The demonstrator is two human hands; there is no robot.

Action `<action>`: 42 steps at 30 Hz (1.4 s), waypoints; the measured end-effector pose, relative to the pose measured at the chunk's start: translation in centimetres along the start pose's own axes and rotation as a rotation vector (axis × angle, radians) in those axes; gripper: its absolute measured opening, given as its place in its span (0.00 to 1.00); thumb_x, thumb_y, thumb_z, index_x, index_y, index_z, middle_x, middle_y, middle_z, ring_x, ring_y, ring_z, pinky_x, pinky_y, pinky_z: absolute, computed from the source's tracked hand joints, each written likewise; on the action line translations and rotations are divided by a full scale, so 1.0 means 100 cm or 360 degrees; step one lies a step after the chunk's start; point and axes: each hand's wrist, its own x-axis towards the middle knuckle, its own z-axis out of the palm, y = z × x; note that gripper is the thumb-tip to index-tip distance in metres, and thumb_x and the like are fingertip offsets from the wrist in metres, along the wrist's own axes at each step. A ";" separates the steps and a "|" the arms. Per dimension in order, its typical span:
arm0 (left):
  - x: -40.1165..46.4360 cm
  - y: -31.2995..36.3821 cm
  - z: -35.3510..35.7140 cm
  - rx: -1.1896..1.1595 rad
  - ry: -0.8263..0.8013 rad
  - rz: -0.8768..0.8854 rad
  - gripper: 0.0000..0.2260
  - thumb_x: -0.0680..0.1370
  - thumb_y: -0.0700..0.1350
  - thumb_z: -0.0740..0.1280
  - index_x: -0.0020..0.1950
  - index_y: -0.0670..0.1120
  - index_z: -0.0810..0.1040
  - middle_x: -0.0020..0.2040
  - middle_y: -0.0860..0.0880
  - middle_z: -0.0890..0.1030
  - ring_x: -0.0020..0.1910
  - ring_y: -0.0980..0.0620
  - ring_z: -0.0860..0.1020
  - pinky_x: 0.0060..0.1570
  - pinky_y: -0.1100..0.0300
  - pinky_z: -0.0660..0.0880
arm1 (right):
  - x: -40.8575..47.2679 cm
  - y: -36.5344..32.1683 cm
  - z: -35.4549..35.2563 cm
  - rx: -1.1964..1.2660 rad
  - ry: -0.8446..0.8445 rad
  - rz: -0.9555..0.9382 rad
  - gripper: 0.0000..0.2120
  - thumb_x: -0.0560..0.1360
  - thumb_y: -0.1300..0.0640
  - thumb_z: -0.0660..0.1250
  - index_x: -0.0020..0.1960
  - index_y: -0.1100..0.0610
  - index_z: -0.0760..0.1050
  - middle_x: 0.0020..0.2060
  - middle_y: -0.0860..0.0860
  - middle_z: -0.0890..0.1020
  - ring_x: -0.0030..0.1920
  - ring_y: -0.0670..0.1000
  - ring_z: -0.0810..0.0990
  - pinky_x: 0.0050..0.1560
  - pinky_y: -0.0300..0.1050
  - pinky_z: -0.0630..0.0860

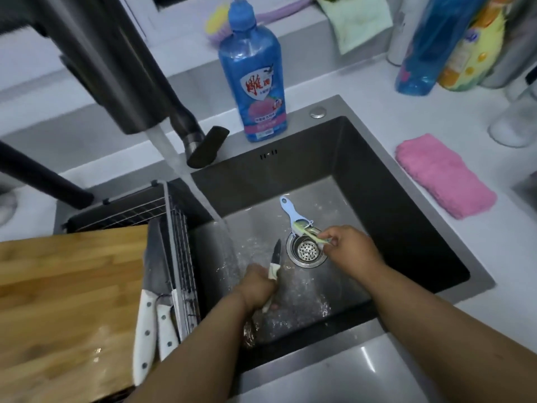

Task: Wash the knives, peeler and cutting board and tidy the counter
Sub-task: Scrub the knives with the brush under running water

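Head cam looking straight down into the dark steel sink (392,175), tap running. The left hand (257,286) is curled tight around the pale handle of a small black-bladed paring knife (275,261), which sits right beside the stream of water (203,199). Its long axis runs near-far, tip pointing away from the person toward the back of the sink, tilted a touch to the right.

The right hand (351,248) pinches a thin yellow-green strip of peel (309,235) between thumb and fingers (327,238), other fingers curled in. The strip runs from the fingers up-left onto the head of a light blue plastic peeler (292,212). That peeler lies on the sink floor, head at the rim of the round metal drain strainer (307,251), handle pointing away toward the back wall.

On the left, a wooden cutting board (66,301) sits over the sink edge, wet on top. Between it and a wire rack (180,245) stand two white-handled knives (154,324), handles toward the person, blades pointing away.

On the white tabletop (363,80): a blue bottle of dish soap (252,80) behind the sink and a folded pink cloth (444,175) to the right.
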 end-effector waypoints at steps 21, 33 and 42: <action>-0.067 -0.023 -0.042 0.0192 0.0546 0.0274 0.13 0.71 0.45 0.75 0.49 0.43 0.74 0.41 0.47 0.79 0.37 0.50 0.76 0.36 0.61 0.70 | -0.066 -0.054 0.022 -0.0236 -0.0242 -0.0429 0.11 0.74 0.56 0.68 0.55 0.48 0.81 0.41 0.43 0.77 0.46 0.49 0.79 0.44 0.37 0.70; -0.078 -0.015 -0.053 0.0302 0.0592 0.0402 0.10 0.72 0.42 0.73 0.41 0.49 0.72 0.42 0.48 0.79 0.37 0.52 0.74 0.30 0.64 0.66 | -0.060 -0.057 0.011 -0.0238 -0.0040 -0.0311 0.10 0.74 0.56 0.67 0.54 0.48 0.82 0.41 0.44 0.77 0.48 0.51 0.80 0.46 0.39 0.72; -0.073 -0.014 -0.053 0.0074 0.0514 0.0302 0.07 0.78 0.46 0.66 0.41 0.47 0.77 0.31 0.52 0.76 0.29 0.54 0.72 0.31 0.63 0.65 | -0.056 -0.050 0.006 -0.0312 0.0110 -0.0149 0.12 0.75 0.56 0.66 0.58 0.47 0.80 0.53 0.52 0.76 0.52 0.55 0.79 0.44 0.38 0.66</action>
